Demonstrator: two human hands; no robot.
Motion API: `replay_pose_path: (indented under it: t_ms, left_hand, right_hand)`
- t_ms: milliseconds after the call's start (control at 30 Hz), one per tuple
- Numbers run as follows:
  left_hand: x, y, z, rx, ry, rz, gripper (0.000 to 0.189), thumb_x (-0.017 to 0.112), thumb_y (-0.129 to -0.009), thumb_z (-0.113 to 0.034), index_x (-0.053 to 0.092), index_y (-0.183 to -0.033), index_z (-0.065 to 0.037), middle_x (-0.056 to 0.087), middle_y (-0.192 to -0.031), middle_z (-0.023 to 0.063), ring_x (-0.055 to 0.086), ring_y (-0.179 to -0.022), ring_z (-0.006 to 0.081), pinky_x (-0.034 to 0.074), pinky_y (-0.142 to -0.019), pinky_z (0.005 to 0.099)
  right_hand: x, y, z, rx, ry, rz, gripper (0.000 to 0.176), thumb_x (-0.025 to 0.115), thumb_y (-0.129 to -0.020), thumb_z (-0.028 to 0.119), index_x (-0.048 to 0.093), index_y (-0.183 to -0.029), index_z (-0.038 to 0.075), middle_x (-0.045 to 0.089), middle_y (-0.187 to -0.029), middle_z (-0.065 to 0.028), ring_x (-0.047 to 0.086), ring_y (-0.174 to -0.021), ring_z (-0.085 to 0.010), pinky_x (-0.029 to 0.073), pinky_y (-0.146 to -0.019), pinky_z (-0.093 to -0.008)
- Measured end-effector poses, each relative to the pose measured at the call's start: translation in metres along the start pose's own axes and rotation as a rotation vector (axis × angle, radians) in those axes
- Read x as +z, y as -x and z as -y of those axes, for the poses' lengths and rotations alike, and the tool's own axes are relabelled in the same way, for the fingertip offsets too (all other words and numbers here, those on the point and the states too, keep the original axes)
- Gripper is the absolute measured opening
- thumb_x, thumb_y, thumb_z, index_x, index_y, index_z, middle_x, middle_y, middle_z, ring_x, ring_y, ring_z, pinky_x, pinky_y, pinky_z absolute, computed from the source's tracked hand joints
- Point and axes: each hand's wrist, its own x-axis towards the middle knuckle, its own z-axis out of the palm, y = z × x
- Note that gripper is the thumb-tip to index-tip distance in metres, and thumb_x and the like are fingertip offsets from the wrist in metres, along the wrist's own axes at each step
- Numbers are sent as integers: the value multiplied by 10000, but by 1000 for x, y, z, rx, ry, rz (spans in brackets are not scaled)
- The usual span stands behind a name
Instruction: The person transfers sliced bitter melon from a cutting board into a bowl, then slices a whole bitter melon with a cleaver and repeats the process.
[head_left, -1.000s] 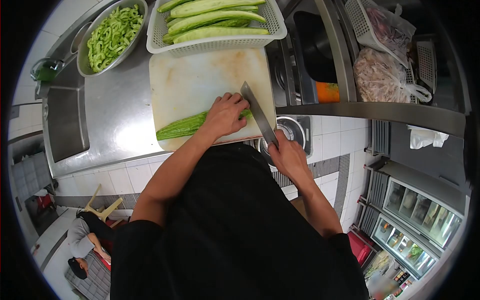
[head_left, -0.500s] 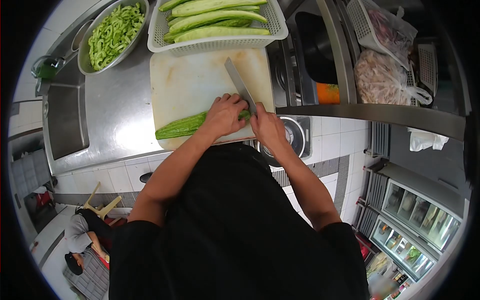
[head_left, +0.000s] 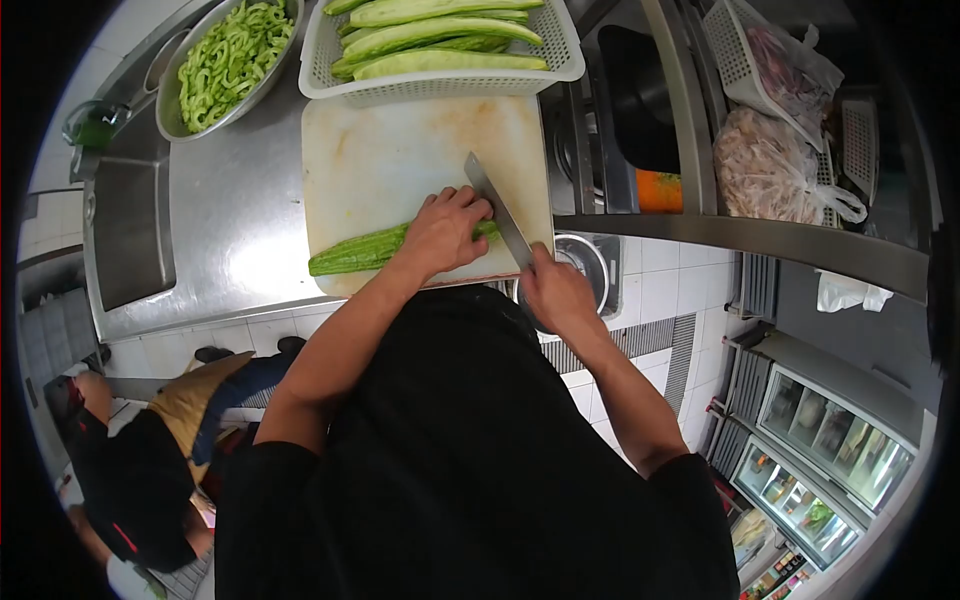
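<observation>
A half bitter melon (head_left: 360,250), green and ridged, lies cut side down along the near edge of a white cutting board (head_left: 390,150). My left hand (head_left: 448,232) presses on its right part with curled fingers, partly hiding it. In my right hand (head_left: 562,292) is the handle of a kitchen knife (head_left: 497,208). The blade slants across the melon's right end, close beside my left fingertips, its tip pointing away from me over the board.
Behind the board stands a white plastic basket (head_left: 440,90) of halved bitter melons. A metal bowl (head_left: 165,105) of green slices sits at the upper left, by a sink (head_left: 135,235). To the right are a metal shelf (head_left: 750,232) and bagged food (head_left: 765,165). Another person (head_left: 130,480) is behind me.
My right hand has drawn the knife back toward me and slightly right. My left hand stays on the bitter melon. A person in a dark top has come into view at the lower left.
</observation>
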Motion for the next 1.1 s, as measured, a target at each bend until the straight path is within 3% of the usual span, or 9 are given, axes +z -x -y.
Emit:
replay_pose_path:
  t_ms: [133,267,467,667,767,967,1033,1100]
  left_hand:
    - [0,0,1,-5,-12,21,375,751,-773,-276,674,-1106,-122,611,-1118,95,596,-1115,324,495,-929,492]
    - [3,-1,4,2,-21,-13,384,751,-774,-288,674,-1109,-118,610,-1122,99,595,-1118,327,499,-926,491]
    - [-1,1,3,22,4,-32,374,750,-770,-288,673,-1092,-113,611,-1115,101,594,-1108,328,505,-917,488]
    - [-2,-1,4,13,9,0,353,753,-773,-285,680,-1075,-117,620,-1128,96,595,-1122,322,506,-917,485]
    - [-4,-1,4,-13,-51,19,353,750,-786,-288,683,-1094,-129,619,-1144,93,597,-1128,316,504,-918,484]
    - [-9,10,12,23,38,-53,363,732,-812,-281,668,-1136,-130,609,-1155,98,603,-1076,333,502,-909,487]
    - [-10,9,11,20,4,-18,358,721,-818,-280,665,-1143,-140,602,-1131,100,604,-1071,338,502,-906,489]
    - [-9,8,10,13,-2,-19,353,719,-818,-284,665,-1138,-142,599,-1122,101,604,-1069,339,503,-903,488]
  right_hand:
    - [27,-59,10,-54,-59,-106,249,539,-993,213,548,-1128,5,689,-815,-299,680,-803,-500,536,-772,-593]
    - [11,-65,18,-99,-87,-197,273,542,-991,214,546,-1151,-7,691,-825,-301,679,-809,-500,533,-777,-595]
    - [-21,1,8,-19,-29,42,261,554,-993,232,532,-1138,16,692,-839,-280,665,-836,-513,502,-777,-613]
    - [27,-61,14,-7,0,-62,285,546,-990,205,533,-1171,-14,692,-837,-311,685,-827,-505,526,-775,-603]
    - [25,-77,19,-129,-56,-189,278,542,-992,204,533,-1165,-13,694,-831,-299,685,-831,-500,523,-766,-606]
    - [-21,-15,15,-52,-101,-58,264,546,-993,217,541,-1155,8,693,-833,-295,682,-822,-498,520,-758,-609]
    - [-27,4,13,-28,50,88,260,546,-993,217,545,-1155,14,695,-831,-292,682,-808,-500,522,-749,-607]
    - [-16,3,16,5,46,82,261,544,-996,219,543,-1153,11,696,-830,-288,683,-800,-504,524,-745,-607]
